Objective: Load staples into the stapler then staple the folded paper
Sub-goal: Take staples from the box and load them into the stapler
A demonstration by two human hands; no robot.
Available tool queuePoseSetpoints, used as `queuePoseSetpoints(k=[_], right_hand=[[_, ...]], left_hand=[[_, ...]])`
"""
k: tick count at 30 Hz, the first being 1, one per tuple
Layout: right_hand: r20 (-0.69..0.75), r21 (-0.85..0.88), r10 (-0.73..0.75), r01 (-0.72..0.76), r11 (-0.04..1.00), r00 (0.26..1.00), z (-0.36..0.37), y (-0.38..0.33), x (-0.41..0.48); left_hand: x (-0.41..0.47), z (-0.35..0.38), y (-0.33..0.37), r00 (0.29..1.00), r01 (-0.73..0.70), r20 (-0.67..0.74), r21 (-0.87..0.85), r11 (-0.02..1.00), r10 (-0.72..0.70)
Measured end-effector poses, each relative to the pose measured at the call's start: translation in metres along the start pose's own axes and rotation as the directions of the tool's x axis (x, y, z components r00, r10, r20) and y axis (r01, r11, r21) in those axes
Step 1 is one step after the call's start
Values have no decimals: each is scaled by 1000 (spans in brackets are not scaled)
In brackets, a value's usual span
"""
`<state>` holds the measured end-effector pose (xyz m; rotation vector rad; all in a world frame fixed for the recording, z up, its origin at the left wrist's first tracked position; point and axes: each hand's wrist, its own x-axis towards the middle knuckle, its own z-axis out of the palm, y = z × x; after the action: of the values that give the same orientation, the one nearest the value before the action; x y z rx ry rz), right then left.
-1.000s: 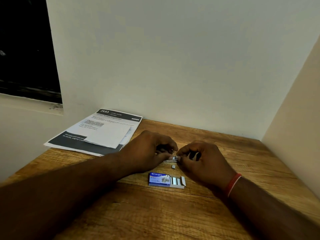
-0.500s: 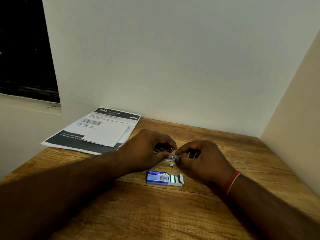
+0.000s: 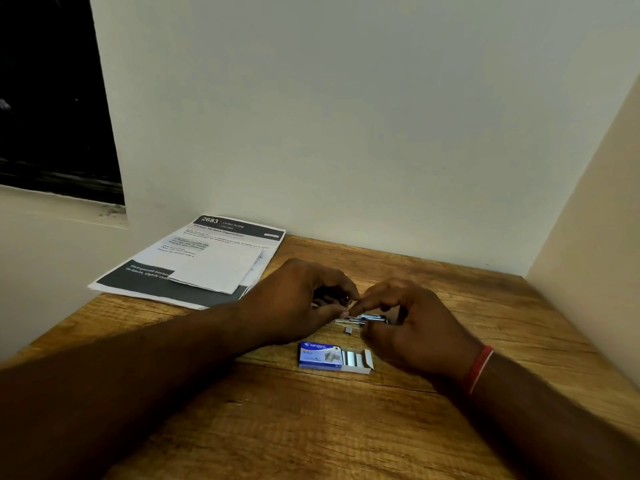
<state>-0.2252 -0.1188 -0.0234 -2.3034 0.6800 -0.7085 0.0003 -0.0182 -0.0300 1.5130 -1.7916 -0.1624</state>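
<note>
Wooden table [image 3: 311, 427] against a pale wall.
Stapler [image 3: 369, 318] is pinched between left hand [image 3: 298, 299] and right hand [image 3: 412, 327]; staple box [image 3: 334, 356] lies open nearby.

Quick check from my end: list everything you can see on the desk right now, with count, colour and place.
stapler: one, metallic and dark, between the two hands, mostly hidden
loose staple strip: one, silver, on the table just in front of the stapler
staple box: one, blue, open at its right end, near the right hand
folded paper: one, white, on the printed sheet
printed sheet: one, white and black, far left
table: one, brown wood
wristband: one, red, right wrist
left hand: one, at the stapler
right hand: one, at the stapler
</note>
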Motion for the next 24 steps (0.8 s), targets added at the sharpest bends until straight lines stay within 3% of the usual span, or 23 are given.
queuePoseSetpoints(k=[4, 11, 24], right_hand=[[53, 51, 49, -52, 997, 997, -1, 3, 1], [3, 6, 104, -105, 995, 995, -8, 8, 2], [42, 167, 157, -162, 973, 987, -24, 10, -1]], left_hand=[[0, 0, 0, 1000, -11, -3, 12, 1000, 11], [0, -1, 0, 1000, 3, -1, 22, 1000, -3], [0, 0, 0, 1000, -2, 0, 8, 1000, 2]])
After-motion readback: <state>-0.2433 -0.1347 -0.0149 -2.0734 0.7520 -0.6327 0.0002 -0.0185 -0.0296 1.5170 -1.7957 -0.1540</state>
